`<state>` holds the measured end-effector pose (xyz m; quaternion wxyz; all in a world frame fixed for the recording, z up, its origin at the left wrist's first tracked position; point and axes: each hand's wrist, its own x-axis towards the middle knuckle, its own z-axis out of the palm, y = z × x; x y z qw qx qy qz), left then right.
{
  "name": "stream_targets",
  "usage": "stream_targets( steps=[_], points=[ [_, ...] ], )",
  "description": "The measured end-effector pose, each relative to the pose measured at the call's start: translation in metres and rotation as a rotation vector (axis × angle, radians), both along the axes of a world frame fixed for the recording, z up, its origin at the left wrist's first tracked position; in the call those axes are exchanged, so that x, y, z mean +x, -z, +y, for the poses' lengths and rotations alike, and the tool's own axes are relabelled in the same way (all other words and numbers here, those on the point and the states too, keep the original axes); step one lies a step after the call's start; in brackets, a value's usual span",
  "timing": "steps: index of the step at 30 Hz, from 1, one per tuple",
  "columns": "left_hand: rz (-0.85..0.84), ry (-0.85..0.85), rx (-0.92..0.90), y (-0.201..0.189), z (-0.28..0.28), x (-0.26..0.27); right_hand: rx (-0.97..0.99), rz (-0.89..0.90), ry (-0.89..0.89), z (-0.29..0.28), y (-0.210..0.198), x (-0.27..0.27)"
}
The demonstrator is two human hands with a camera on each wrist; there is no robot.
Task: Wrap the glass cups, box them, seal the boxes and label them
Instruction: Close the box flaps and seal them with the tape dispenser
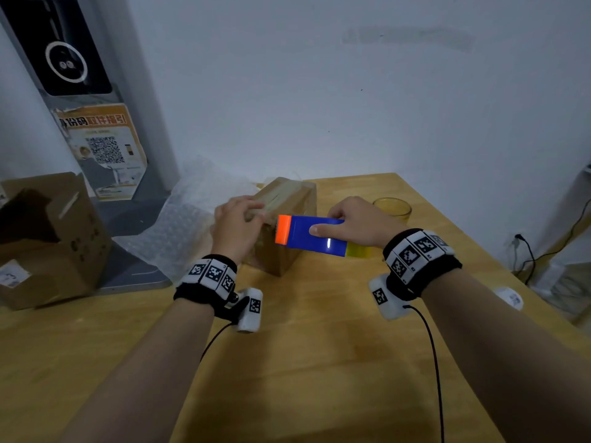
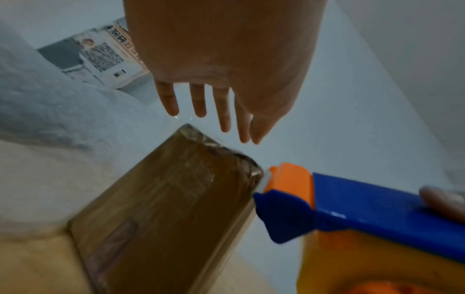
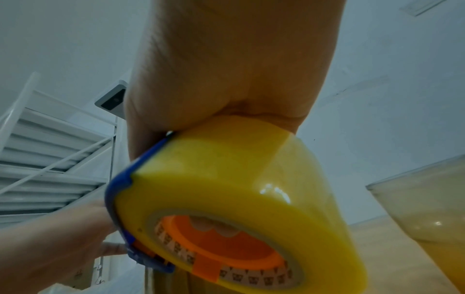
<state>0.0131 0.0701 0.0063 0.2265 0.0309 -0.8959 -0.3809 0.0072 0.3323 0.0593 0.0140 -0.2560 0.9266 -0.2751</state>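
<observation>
My right hand [image 1: 358, 223] is gripping the tape dispenser [image 1: 311, 234], index finger lying flat along its blue top and the rest of the fingers curling round the far side, so I can steer its orange cutter end against the small cardboard box [image 1: 283, 225]. The yellow tape roll [image 3: 236, 199] is sitting under my palm, which keeps the pull steady as the strip is running out. My left hand [image 1: 238, 223] is resting over the near left top edge of the box, fingers straight and slightly spread in the wrist view, pressing it down so it is not sliding while I am taping. I am judging this to be the sealing step: glossy tape is already lying across the box's top.

The box is standing toward the far side of the wooden table [image 1: 319, 362], between my hands. Just to the right of my right hand, an unwrapped glass cup [image 1: 392, 208] is waiting. To the far left of the box a sheet of bubble wrap [image 1: 179, 228] is lying ready for it, and further left an open larger carton [image 1: 48, 238] is standing.
</observation>
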Motion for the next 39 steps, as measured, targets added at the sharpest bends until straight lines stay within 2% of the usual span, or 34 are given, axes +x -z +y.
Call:
stream_targets(
  steps=[3,8,13,23,29,35,39],
  points=[
    [-0.064,0.123,-0.098,0.012,0.015,0.0,0.005,-0.008,0.012,0.002,0.001,0.001],
    [-0.013,0.049,-0.137,0.022,0.021,0.002,-0.011,-0.038,0.024,0.007,0.003,0.002],
    [-0.013,0.043,-0.095,0.025,0.019,-0.001,-0.117,-0.019,-0.002,0.024,0.007,0.001],
    [0.025,0.028,-0.064,0.028,0.023,-0.002,-0.126,-0.043,0.024,0.048,0.02,0.015],
    [0.001,0.043,-0.032,0.03,0.023,-0.002,0.015,-0.026,0.115,0.027,0.004,0.018],
    [0.007,-0.061,-0.082,0.032,0.035,0.002,0.17,-0.006,0.218,-0.019,-0.016,0.024],
    [0.002,-0.071,-0.085,0.032,0.035,0.0,0.237,-0.008,0.236,-0.037,-0.031,0.028]
  ],
)
